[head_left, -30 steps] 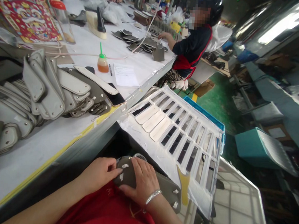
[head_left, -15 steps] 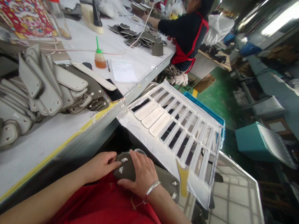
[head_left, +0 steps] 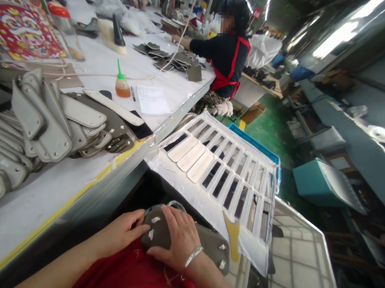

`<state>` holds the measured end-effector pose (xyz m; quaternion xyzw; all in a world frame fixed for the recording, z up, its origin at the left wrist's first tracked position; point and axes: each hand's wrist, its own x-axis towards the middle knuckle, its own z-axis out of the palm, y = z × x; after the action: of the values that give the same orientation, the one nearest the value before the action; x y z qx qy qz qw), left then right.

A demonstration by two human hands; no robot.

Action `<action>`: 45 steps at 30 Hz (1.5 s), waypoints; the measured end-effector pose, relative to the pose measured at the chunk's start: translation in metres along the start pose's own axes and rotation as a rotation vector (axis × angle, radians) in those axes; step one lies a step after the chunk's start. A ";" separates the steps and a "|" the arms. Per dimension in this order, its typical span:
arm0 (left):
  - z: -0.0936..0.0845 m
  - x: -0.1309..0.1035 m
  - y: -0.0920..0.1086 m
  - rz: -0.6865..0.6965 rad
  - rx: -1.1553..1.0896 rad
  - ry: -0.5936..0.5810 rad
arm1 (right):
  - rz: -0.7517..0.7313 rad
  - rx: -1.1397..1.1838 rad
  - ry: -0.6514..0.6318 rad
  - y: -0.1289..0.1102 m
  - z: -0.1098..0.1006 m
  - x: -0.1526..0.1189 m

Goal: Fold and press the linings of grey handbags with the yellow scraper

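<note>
A dark grey-brown rounded strap-like panel (head_left: 210, 245) lies across my lap, with white tufts poking through holes at both ends. My left hand (head_left: 126, 232) pinches its left end, thumb on top and curled fingers at the far edge. Across the panel's left half rests my right hand (head_left: 177, 235), a silver bangle on the wrist. Its fingers reach over the far edge and its thumb presses near the close edge, gripping the panel. The panel's underside is hidden. Just right of it is a yellow flat tool (head_left: 232, 237) on a white slotted rack (head_left: 205, 203).
Three pale strips (head_left: 196, 161) lie on the rack. Stacked grey panels (head_left: 54, 140) cover the table's left side, near a green-capped bottle (head_left: 122, 86), a paper (head_left: 153, 100) and a phone (head_left: 144, 130). A co-worker (head_left: 222, 54) in a red apron sits beyond.
The camera view has shifted and tilted slightly, so the table and rack appear a little further left. Both hands keep nearly the same hold on the panel.
</note>
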<state>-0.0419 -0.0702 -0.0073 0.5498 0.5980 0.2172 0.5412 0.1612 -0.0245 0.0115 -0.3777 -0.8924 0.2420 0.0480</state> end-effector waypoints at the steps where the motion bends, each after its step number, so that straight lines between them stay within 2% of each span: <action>1: 0.000 -0.001 0.001 0.000 -0.009 0.000 | 0.005 -0.001 0.002 0.001 0.001 0.000; 8: -0.001 0.001 -0.001 0.000 0.027 0.009 | -0.015 -0.050 -0.047 0.001 0.003 0.004; 13: -0.001 0.010 0.001 -0.056 0.107 0.075 | -0.004 -0.067 -0.046 -0.001 0.004 0.009; 23: -0.007 0.010 0.011 -0.031 0.130 0.023 | -0.002 -0.102 -0.045 -0.004 0.003 0.010; 33: 0.000 0.005 0.005 -0.045 0.120 0.024 | 0.121 -0.125 0.031 -0.020 0.010 0.010; 36: -0.001 0.005 0.006 -0.081 0.080 -0.057 | 0.077 -0.032 0.012 -0.013 0.001 0.006; 38: -0.003 0.005 0.007 -0.096 0.051 -0.120 | 0.045 0.134 0.001 -0.001 -0.013 -0.002; 40: -0.004 0.006 0.008 -0.099 0.043 -0.164 | 0.062 0.266 0.054 0.013 -0.031 -0.017; 43: -0.003 0.006 0.006 -0.105 0.058 -0.187 | 0.144 0.170 0.158 0.029 -0.051 -0.045; 45: -0.002 0.006 0.004 -0.107 0.081 -0.173 | 0.162 0.020 0.132 0.035 -0.051 -0.061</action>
<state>-0.0408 -0.0627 -0.0057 0.5552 0.5858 0.1152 0.5790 0.2411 -0.0261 0.0460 -0.4635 -0.8513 0.2286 0.0907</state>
